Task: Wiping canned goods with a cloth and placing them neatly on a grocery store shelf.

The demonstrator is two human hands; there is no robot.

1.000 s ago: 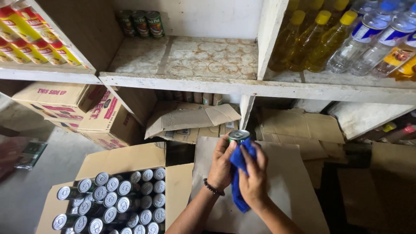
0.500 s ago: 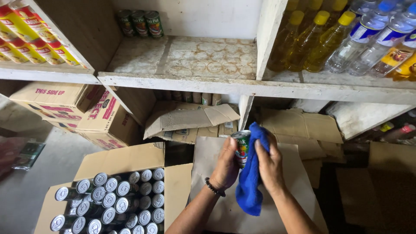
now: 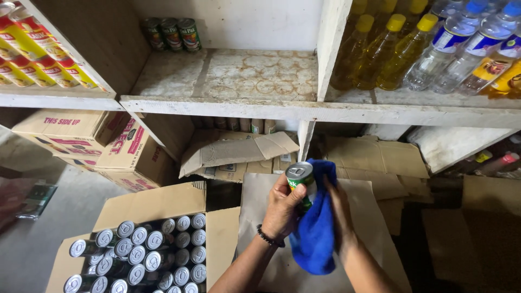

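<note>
My left hand [image 3: 282, 209] grips a small can [image 3: 302, 179] with a silver top and green label, held upright below the shelf edge. My right hand [image 3: 341, 214] presses a blue cloth [image 3: 317, 233] against the can's right side; the cloth hangs down between my forearms. A dark bead bracelet sits on my left wrist. Below left, an open cardboard box [image 3: 157, 203] holds several upright cans of the same kind [image 3: 146, 252]. Three similar cans [image 3: 171, 33] stand at the back of the stained white shelf [image 3: 239, 76].
Yellow oil bottles [image 3: 388, 46] and clear bottles [image 3: 464, 49] fill the right shelf. Red-and-yellow cans [image 3: 32, 54] lie on the left shelf. Printed cartons [image 3: 81, 141] and flattened cardboard [image 3: 239, 152] sit beneath the shelves. A brown carton [image 3: 260, 217] is under my hands.
The can has come out of the cloth and its top shows again. My right hand has shifted the cloth to the can's right side, lower down.
</note>
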